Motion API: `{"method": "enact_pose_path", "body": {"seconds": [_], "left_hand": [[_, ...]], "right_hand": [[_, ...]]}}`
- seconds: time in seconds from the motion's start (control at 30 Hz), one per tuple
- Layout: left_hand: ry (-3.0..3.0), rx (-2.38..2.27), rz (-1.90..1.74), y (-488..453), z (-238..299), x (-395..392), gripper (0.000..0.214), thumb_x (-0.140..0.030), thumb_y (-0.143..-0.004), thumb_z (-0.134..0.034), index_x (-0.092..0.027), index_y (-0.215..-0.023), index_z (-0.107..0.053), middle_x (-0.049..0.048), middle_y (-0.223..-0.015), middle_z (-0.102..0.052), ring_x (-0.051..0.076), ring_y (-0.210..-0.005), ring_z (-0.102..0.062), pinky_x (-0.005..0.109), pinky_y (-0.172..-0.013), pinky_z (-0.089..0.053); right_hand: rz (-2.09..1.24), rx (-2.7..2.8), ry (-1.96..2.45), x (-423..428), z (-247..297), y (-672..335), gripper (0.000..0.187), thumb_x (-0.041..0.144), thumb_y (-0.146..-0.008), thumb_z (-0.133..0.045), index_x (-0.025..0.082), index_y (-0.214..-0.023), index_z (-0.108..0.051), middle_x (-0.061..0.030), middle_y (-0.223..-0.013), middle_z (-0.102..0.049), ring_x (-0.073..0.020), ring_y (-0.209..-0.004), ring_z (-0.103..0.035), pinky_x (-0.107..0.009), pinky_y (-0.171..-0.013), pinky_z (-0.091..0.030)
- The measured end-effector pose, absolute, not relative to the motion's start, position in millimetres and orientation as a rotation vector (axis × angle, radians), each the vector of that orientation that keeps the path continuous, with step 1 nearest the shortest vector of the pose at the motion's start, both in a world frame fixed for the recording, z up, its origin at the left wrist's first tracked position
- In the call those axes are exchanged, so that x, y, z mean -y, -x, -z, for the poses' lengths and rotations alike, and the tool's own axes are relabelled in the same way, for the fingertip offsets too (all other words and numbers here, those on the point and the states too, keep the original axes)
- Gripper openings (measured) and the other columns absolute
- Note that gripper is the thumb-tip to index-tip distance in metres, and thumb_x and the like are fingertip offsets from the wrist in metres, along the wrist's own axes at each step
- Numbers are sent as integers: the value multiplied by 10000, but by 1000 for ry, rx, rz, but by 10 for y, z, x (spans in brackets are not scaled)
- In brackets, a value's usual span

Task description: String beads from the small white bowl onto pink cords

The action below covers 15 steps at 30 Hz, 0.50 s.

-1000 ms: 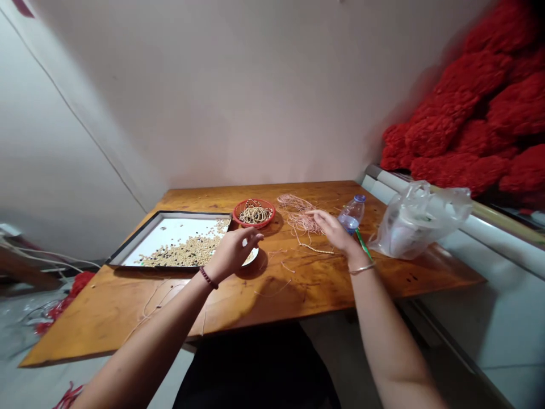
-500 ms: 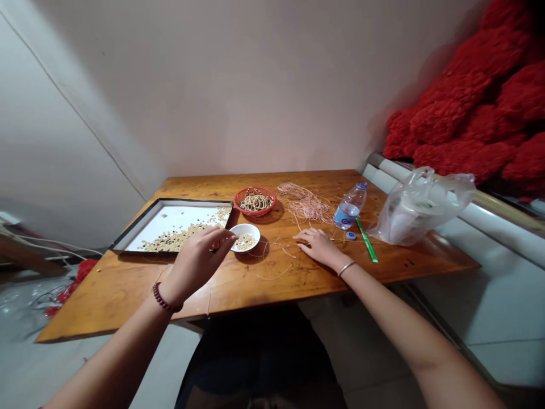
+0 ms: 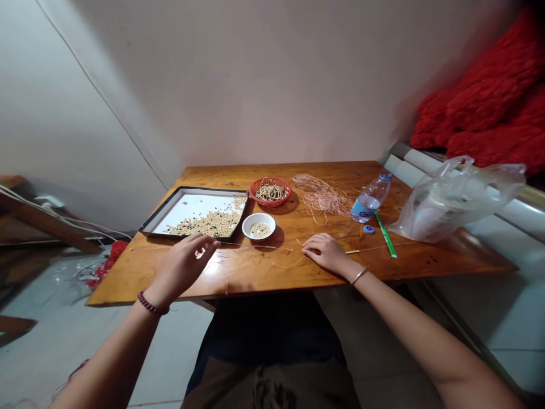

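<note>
One red plastic basket (image 3: 272, 202), one round white bowl (image 3: 247, 230) and one clear plastic bottle (image 3: 366, 205) are set beyond left hand (image 3: 182, 263) and right hand (image 3: 327, 253); grips cannot be told.

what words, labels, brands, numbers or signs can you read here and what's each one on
No text can be read with certainty.
Clear plastic bottle with a blue label: white lettering, too small to read.
Small round blue cap near the bottle: a white mark, too small to make out.
Long, narrow green strip: pale marks, illegible.
Translucent white plastic bag: no lettering can be made out.
</note>
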<state>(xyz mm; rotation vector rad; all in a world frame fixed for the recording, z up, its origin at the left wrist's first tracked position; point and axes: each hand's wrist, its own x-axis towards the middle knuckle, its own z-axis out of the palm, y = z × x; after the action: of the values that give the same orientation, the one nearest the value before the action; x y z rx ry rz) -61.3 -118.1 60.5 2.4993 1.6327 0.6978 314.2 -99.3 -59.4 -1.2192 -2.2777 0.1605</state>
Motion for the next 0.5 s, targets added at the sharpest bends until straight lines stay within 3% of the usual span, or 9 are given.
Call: {"method": "enact_pose_path", "body": {"seconds": [0.33,0.5], "left_hand": [[-2453,-1849,-594,1138,-544,1298,346,-477,-891,-452,-188,-823,-630,14,-776,-613,115,-605,-500,233,-574,-374],[-2453,-1948,-521,1424,-553,1355,333,-482,-899,-451,-206,-863,-634,5,-883,-638,108,-629,-516,225,-608,-376]], "right_hand": [[-217,2290,1130,1182,654,-3108,172,310,-894,-554,243,-858,-708,-46,-895,-732,-196,-876,-644,-368,-834,-425],[-201,2279,1145,1203,667,-3087,161,319,-881,-572,256,-849,-716,-41,-882,-731,-198,-884,-643,-365,-823,-445]]}}
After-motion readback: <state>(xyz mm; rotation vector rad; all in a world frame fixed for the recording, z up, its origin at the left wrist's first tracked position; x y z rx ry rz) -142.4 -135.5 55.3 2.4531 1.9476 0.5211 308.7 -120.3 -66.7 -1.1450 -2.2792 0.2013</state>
